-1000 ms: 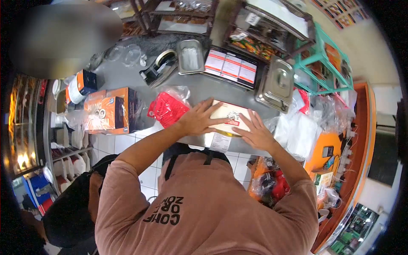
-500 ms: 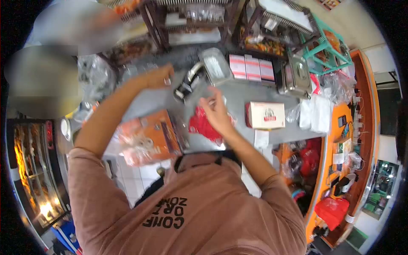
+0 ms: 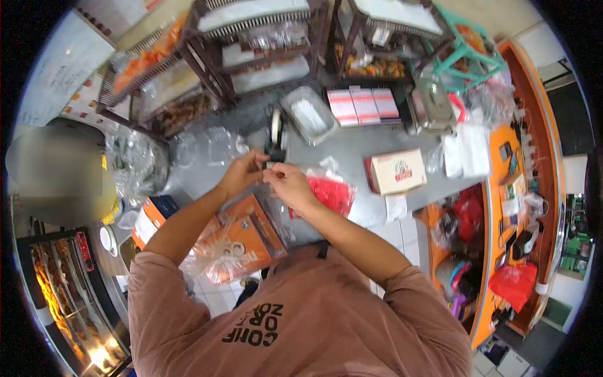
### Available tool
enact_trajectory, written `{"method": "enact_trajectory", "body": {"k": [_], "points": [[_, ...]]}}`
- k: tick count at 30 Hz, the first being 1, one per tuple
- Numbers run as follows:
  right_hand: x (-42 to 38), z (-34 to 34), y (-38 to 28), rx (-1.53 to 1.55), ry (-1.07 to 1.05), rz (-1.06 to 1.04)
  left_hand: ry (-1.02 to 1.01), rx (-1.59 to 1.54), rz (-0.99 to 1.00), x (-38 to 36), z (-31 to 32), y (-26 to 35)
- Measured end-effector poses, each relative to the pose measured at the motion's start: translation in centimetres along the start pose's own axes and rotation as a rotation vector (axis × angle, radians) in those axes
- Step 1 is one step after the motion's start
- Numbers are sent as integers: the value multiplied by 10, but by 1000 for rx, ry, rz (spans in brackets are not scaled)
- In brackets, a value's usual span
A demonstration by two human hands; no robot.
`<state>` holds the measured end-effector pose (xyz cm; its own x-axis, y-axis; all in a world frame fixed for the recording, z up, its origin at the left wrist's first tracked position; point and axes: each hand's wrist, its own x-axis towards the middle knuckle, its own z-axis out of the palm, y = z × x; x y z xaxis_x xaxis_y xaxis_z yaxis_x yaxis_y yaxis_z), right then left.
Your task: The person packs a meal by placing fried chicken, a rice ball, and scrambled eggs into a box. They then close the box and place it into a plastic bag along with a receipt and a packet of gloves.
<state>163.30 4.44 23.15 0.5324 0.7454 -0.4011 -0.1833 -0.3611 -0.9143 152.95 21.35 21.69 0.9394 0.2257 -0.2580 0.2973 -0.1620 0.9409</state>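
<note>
My left hand (image 3: pixel 240 174) and my right hand (image 3: pixel 290 186) are close together at the near end of a black tape dispenser (image 3: pixel 276 143), which carries a pale roll. Both hands are closed, fingertips pinched. Something small and dark shows between them, too small to name. Red plastic bags (image 3: pixel 333 196) lie on the counter beside my right forearm. Below my left hand is an orange box (image 3: pixel 242 235) wrapped in clear plastic.
On the grey counter (image 3: pixel 358 151) stand a metal tray (image 3: pixel 309 116), pink-and-white boxes (image 3: pixel 364 107), a lidded steel container (image 3: pixel 433 107) and a cream carton (image 3: pixel 399 173). Dark racks (image 3: pixel 217 69) hold food behind. A person (image 3: pixel 56 169) is at the left.
My left hand has come down and right, from beside the dispenser to its near end. The right hand has moved left and down to meet it. The camera view has shifted.
</note>
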Motion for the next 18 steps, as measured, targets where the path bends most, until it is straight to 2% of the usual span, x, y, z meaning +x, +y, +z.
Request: {"method": "enact_trajectory", "body": {"k": [2,3,6,7,9,10,11,12,13,14,15,16,18], "points": [[-11,-8,24,-583,11,-213,13,-63,-1,6,5,-7],[-14,-21,22,-933,31,-165,58,-86,13,10,8,-16],[-20,-53,-1,-1226,221,-382,127,-190,-35,0,10,-4],[-30,-64,-17,-1174,246,-476,98,-184,-67,-1,8,-2],[-61,-95,-62,-1081,291,-641,-29,279,-82,8,-12,18],[-76,-118,-71,-1155,324,-662,-113,495,-88,10,-16,26],[-91,-146,-71,-1236,343,-656,-97,820,-35,6,-30,27],[-103,-178,-61,-918,396,-787,-129,1018,-78,3,-30,64],[-115,-210,-56,-594,318,-476,-171,1215,-116,0,-30,101],[-123,-250,-29,-539,313,-372,-213,1309,-253,8,-19,171],[-133,-280,-16,-226,229,53,-170,1198,-153,13,9,215],[-136,-306,4,-119,182,122,-124,1097,-58,18,41,248],[-133,-340,50,115,81,263,-130,918,339,45,110,245]]}}
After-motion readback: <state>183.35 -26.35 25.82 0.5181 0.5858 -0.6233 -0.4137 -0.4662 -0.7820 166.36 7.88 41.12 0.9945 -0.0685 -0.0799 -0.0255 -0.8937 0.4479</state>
